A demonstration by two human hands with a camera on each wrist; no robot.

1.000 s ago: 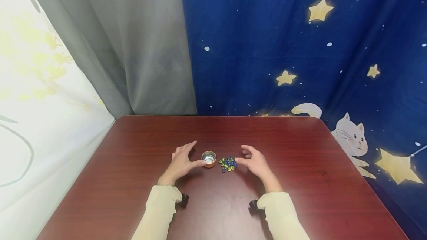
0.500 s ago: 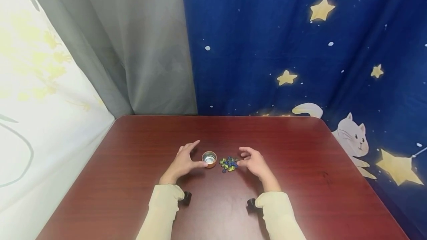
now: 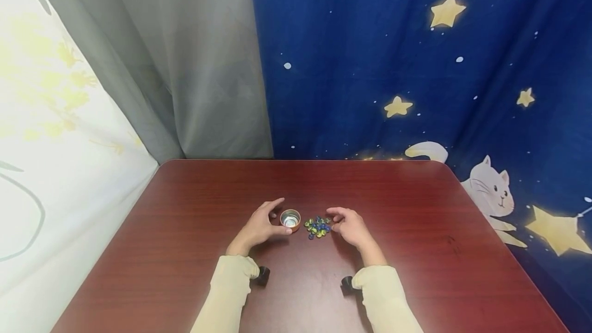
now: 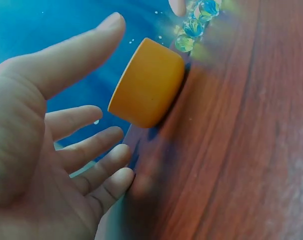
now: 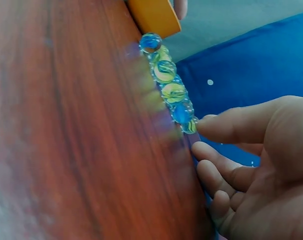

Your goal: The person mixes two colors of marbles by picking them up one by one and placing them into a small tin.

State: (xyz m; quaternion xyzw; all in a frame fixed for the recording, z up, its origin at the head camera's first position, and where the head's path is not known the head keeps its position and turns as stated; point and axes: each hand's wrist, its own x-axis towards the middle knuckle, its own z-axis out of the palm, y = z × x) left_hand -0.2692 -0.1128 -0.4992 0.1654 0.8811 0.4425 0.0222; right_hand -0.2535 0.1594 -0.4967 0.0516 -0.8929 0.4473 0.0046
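Observation:
A small round tin (image 3: 290,221), orange outside and shiny metal inside, stands upright on the table with its mouth up. My left hand (image 3: 259,226) is at its left side, thumb and fingers spread around it; in the left wrist view a gap shows between the hand and the tin (image 4: 150,82). Just right of the tin lies a cluster of blue and yellow-green glass marbles (image 3: 317,227). My right hand (image 3: 350,225) is at their right edge with fingers loosely bent. Its thumb tip is at the nearest marble (image 5: 190,125); whether it touches, I cannot tell.
Everything rests on a reddish-brown wooden table (image 3: 296,184) with rounded far corners. Behind it hang a grey curtain (image 3: 208,91) and a blue curtain (image 3: 333,91) with printed stars. A dark wrist device (image 3: 262,275) sits at the left cuff, another (image 3: 347,285) at the right.
My left hand has moved slightly right, closer around the tin. The right hand has shifted a little left, nearer the marbles. Tin and marbles look unmoved.

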